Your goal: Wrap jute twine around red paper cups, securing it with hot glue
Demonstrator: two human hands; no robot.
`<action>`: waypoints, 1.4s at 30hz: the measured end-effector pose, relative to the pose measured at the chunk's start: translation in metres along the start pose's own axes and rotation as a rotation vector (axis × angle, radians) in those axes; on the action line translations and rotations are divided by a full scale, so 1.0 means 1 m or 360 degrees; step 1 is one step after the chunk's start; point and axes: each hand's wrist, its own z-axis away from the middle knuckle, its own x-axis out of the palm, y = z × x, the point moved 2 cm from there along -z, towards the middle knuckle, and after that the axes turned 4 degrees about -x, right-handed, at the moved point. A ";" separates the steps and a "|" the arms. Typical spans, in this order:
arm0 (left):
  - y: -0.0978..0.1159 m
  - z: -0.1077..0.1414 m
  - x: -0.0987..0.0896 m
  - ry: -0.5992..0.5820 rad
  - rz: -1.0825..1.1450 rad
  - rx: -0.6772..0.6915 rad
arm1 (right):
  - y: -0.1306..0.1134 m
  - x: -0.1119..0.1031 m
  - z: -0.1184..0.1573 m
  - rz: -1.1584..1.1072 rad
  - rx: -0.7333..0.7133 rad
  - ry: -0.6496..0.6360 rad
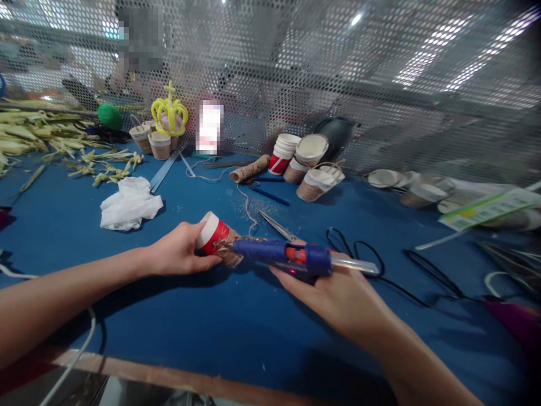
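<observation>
My left hand (185, 248) is closed round a small red and white paper cup (214, 232), which lies tilted on its side, its lower part wrapped in brown twine. In my right hand (333, 290) is a blue glue gun (279, 255) with a clear glue stick out of its back and a small red light on. The gun's tip meets or nearly meets the twine on the cup; contact cannot be made out. Scissors (276, 225) lie just behind the gun, and a loose strand of twine runs from the cup to a twine roll (250, 169).
Twine-wrapped cups (319, 183) and stacked cups (284, 153) stand behind. A crumpled white tissue (130, 204) lies left, below corn husks (25, 132). A yellow crown (169, 115) and a lit phone (210, 127) stand by the mesh screen. Black cable (435, 273) lies right.
</observation>
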 end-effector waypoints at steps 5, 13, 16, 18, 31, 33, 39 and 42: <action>-0.001 0.000 0.000 -0.0001 -0.0013 0.0012 | 0.001 0.001 -0.001 0.0108 -0.0031 -0.0141; 0.000 -0.001 0.001 -0.0074 -0.0051 0.0057 | 0.005 -0.002 -0.004 -0.0139 0.0214 -0.0054; 0.000 -0.001 0.002 -0.0091 -0.0061 0.0080 | 0.007 -0.003 -0.006 -0.0119 0.0221 -0.0044; 0.000 -0.001 0.002 -0.0091 -0.0075 0.0109 | 0.009 -0.002 -0.007 -0.0119 0.0211 -0.0038; 0.000 0.001 0.001 -0.0042 -0.0169 0.0166 | 0.018 0.006 -0.012 -0.0335 0.0276 -0.0043; 0.000 0.001 0.001 -0.0035 -0.0181 0.0165 | 0.020 0.007 -0.011 -0.0460 0.0412 -0.0109; 0.001 0.001 0.000 -0.0042 -0.0221 0.0155 | 0.031 0.006 -0.016 -0.1166 0.0782 -0.0065; 0.002 0.000 0.000 -0.0048 -0.0246 0.0130 | 0.050 0.004 -0.018 -0.1318 0.0927 0.0217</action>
